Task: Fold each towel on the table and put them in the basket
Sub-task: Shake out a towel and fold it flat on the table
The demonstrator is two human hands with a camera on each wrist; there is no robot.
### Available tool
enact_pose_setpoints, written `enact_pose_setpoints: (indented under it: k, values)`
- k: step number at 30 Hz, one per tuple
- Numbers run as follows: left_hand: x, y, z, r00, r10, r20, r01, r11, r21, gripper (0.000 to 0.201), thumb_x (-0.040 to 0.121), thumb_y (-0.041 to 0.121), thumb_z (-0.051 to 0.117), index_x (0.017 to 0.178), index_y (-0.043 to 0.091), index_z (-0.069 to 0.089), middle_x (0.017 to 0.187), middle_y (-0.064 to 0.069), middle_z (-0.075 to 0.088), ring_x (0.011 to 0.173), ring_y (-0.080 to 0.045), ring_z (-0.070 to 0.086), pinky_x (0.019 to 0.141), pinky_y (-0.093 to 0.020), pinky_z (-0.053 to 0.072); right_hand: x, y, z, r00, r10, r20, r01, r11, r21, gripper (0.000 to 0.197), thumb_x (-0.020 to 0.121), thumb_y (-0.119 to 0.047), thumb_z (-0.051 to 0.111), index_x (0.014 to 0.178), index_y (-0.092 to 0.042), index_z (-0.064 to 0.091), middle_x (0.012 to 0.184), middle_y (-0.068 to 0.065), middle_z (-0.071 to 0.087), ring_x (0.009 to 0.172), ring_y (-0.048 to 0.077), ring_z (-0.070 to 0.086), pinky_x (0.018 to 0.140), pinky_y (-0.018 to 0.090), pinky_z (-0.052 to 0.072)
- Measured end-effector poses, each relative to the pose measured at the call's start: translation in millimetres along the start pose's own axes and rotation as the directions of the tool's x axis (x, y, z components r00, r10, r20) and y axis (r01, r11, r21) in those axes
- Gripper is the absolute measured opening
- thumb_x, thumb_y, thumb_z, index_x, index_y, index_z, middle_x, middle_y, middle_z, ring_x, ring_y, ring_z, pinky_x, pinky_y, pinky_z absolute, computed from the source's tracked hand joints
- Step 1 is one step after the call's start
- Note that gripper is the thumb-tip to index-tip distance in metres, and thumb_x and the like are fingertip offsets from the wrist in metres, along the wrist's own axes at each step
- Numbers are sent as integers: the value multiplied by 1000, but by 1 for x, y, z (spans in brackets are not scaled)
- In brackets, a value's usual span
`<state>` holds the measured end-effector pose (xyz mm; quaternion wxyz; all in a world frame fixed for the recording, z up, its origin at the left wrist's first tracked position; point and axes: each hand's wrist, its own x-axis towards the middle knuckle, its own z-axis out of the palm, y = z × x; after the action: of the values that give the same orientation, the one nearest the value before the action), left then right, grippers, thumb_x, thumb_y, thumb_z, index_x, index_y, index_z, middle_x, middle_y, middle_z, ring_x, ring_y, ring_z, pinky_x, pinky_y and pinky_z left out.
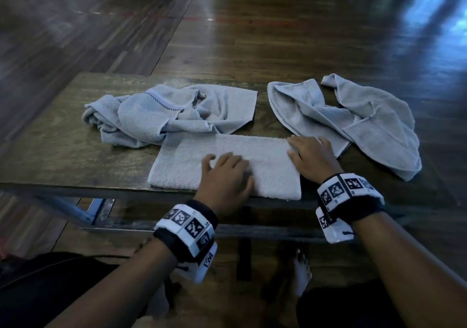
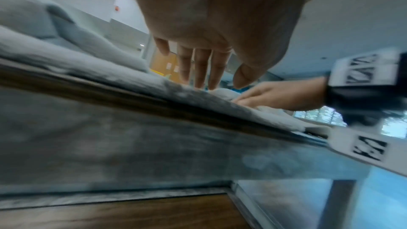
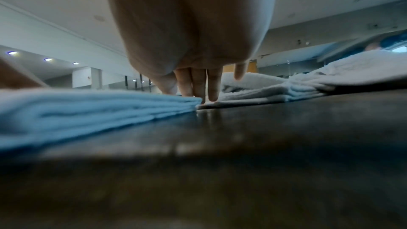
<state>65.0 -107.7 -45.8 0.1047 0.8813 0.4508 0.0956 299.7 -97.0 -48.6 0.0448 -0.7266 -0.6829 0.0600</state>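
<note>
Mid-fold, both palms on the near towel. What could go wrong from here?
1. The folded towel lies at the table's near edge; smoothing toward the body may drag it off.
2. Its far edge touches the left crumpled towel, and the right hand is beside the right crumpled towel; either could snag.

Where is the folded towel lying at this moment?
In the head view, the folded grey terry towel lies at the wooden table's near edge, centre, under both hands, with crumpled grey towels behind it.

Folded towel (image 1: 222,161) before two crumpled towels (image 1: 161,115) on table (image 1: 63,156).
</note>
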Motion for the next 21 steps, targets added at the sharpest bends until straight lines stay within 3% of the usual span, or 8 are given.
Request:
enact_pose_setpoints:
  k: [2,6,11,15,21]
  values:
    - [2,22,8,993,107,-52,-109,993,-45,46,83,45,33,107,20,63,117,0,63,112,-22,56,94,-42,33,6,7,-4,999,37,-20,-37,999,26,35,97,-28,38,126,-19,55,131,1,57,123,21,46,107,41,20]
    - [9,44,25,982,177,-61,-182,978,-104,37,80,42,43,97,20,68,105,2,66,99,-22,59,80,-38,44,17,17,-8,995,86,-42,-84,995,56,31,96,-29,43,117,-24,64,124,0,60,121,23,46,101,43,25]
    - [17,49,40,971,194,-138,-204,977,-64,37,73,51,56,90,20,69,95,4,67,90,-20,61,74,-32,43,23,19,-4,996,84,-7,-84,996,25,33,95,-37,42,123,-30,59,125,2,55,123,23,43,100,45,25]
    - [18,48,45,960,249,-130,-248,968,27,47,64,59,64,89,18,64,94,2,64,87,-21,59,72,-33,44,23,19,-2,997,79,12,-79,997,0,36,95,-40,40,126,-32,56,126,2,51,124,22,40,101,46,24]
    - [20,54,43,960,251,-122,-235,963,127,45,50,45,75,85,19,60,85,0,61,79,-24,58,68,-32,45,19,18,-3,997,74,-16,-74,997,-4,32,93,-40,44,119,-29,59,124,1,51,123,22,40,101,46,25]
